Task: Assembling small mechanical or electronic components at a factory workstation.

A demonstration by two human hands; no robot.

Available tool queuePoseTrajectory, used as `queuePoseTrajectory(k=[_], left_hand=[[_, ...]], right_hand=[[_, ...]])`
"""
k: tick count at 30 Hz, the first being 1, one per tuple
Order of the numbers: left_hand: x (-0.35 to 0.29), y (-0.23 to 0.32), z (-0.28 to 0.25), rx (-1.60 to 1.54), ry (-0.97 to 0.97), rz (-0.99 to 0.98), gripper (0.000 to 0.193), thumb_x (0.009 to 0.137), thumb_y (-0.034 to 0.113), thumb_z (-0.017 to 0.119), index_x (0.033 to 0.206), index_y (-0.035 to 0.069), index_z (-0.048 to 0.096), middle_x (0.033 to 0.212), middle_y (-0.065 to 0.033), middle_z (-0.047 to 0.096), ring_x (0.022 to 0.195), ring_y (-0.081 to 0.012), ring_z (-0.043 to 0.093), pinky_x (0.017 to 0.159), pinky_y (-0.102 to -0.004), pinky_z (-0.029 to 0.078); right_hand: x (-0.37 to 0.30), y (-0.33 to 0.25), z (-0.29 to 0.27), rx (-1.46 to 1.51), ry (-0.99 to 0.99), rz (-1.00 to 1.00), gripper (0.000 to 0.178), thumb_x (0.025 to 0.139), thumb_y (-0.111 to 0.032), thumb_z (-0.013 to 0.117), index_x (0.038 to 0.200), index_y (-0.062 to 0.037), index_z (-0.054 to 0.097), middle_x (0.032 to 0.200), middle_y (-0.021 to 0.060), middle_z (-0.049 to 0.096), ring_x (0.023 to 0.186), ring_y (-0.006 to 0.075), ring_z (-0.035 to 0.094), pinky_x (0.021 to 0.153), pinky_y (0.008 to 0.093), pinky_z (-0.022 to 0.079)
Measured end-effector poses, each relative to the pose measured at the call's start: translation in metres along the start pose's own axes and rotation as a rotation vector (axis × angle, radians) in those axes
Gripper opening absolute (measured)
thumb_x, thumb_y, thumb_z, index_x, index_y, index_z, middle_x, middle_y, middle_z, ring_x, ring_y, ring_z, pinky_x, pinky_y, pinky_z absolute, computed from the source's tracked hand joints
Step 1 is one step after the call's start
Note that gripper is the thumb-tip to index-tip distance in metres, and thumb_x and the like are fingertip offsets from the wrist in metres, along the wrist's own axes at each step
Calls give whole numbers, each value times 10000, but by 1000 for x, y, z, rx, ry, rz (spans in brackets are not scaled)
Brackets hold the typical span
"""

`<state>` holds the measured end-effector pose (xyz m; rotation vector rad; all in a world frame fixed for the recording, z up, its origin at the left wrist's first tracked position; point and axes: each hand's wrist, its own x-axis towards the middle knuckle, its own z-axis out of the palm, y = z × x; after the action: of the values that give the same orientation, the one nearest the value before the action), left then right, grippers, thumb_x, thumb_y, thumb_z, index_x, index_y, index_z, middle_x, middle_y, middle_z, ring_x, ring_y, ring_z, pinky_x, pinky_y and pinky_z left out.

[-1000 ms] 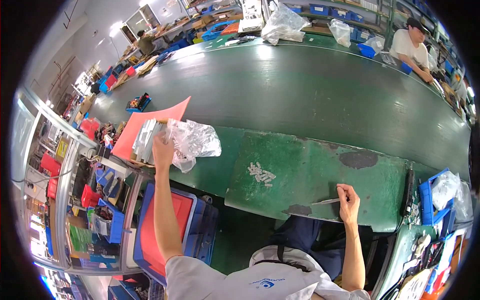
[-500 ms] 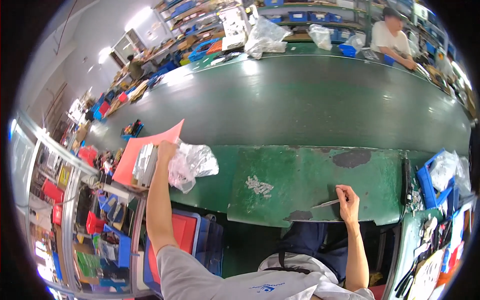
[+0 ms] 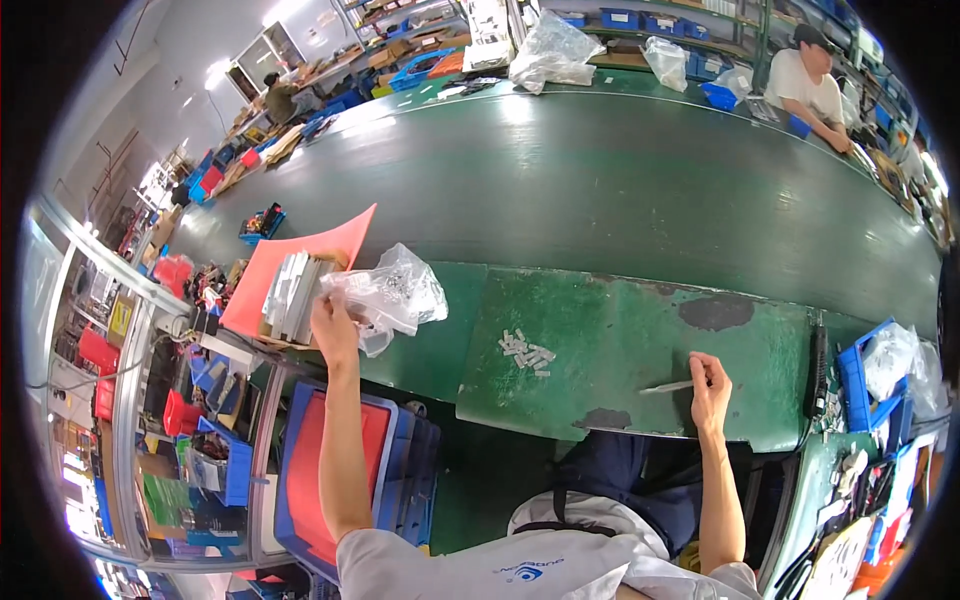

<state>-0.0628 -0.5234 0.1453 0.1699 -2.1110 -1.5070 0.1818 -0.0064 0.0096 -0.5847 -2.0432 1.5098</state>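
At the left of the green bench, my left hand [image 3: 334,328] is closed on the edge of a clear plastic bag [image 3: 402,290]. Right beside that hand stands a stack of silvery flat pieces [image 3: 292,295], with a salmon-coloured sheet [image 3: 338,238] behind and under it. My right hand [image 3: 710,392] rests low over the bench's right half, pinching a thin, silvery, pointed tool that looks like tweezers [image 3: 666,387]. The tool points left. Between the hands lies a loose pile of small whitish pieces [image 3: 525,350]; what they are is too small to tell.
A dark green conveyor belt [image 3: 600,200] runs beyond the bench [image 3: 620,340]. Blue bins with bags [image 3: 868,375] stand at the right edge. Lower left, a red-lined blue crate [image 3: 345,470] sits beside shelving. A co-worker [image 3: 808,92] sits at the far right.
My left hand has drawn back slightly from the silvery stack, and the bag's edge is pulled over toward it. The right hand still holds the tool. The whole view has shifted a little.
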Motion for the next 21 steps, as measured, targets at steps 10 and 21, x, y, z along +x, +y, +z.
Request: queuePoseTrajectory(k=[10,21], left_hand=[[-57,-23,-22,-82,-351,-400,283,975,275,558,1019,-3,588,840,-162,752,619,-213,715,487,-273,459],[-91,-26,-4,-243,-397,-352,256,984,214,671,1099,-15,682,983,-160,771,667,-163,717,519,-239,476]], right_hand=[[36,-28,-8,-676,262,-414,235,1010,-161,607,1184,-5,626,1182,203,593,1100,375,580,956,480,470],[13,-174,224,122,-642,-541,145,936,-136,668,1028,-26,688,961,160,666,843,302,678,775,398,544]])
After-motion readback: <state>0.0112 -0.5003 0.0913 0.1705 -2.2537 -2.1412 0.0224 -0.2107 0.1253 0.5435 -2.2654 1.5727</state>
